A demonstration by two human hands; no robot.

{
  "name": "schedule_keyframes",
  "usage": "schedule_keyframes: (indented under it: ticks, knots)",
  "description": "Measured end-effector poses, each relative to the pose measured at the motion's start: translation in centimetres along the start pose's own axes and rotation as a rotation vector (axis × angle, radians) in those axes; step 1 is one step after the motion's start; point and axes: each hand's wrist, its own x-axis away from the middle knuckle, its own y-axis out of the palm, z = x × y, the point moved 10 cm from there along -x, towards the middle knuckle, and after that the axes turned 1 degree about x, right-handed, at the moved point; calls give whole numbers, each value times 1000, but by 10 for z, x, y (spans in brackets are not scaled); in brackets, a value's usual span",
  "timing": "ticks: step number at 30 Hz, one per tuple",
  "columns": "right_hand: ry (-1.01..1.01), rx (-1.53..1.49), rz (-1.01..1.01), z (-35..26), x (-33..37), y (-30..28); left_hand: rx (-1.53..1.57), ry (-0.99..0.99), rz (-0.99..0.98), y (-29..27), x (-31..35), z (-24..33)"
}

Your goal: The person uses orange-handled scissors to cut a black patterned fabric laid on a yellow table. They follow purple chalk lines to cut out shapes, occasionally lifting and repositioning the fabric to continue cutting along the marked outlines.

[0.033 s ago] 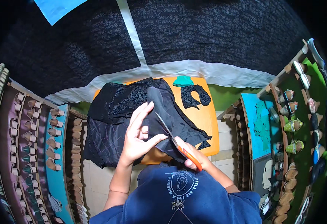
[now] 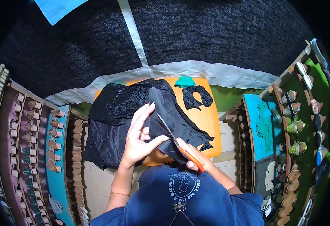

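Note:
In my right hand (image 2: 193, 150) is a pair of scissors (image 2: 165, 126) with orange handles, its metal blades pointing away and to the left. They lie across a dark fabric piece (image 2: 158, 98), raised over the near part of the table. My left hand (image 2: 136, 137) grips that fabric at its left side, thumb stretched toward the blades and fingers along the edge; some fingertips are hidden. Beneath spreads a larger heap of black fabric (image 2: 114, 101), partly lace-patterned, with pale lines drawn on the plain part (image 2: 110, 139).
The orange table (image 2: 206, 130) also bears cut black lace pieces (image 2: 190, 101) and folded green cloth (image 2: 185, 81). Racks of shoe lasts (image 2: 54, 143) stand on the left. Shelves with shoes (image 2: 295, 127) and a blue board with green scraps (image 2: 263, 124) flank the right. Dark patterned cloth (image 2: 210, 37) hangs behind.

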Motion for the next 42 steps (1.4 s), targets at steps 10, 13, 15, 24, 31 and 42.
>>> schedule_keyframes:
  ticks: [10,13,15,24,31,42]
  knots:
    - [22,35,-10,1,-2,1,-163,48,113,-19,2,1]
    - [23,47,24,-1,-1,-3,-141,26,118,-20,1,-2]
    - [6,57,63,-11,-2,-7,-123,34,120,-19,0,-1]
    - [-30,39,3,-4,-3,-1,-67,-27,47,-15,1,-5]
    - [-16,48,-16,-2,-4,0,-51,-24,52,-16,2,-6]
    - [23,79,-19,6,-2,2,-46,-12,55,-16,4,-7]
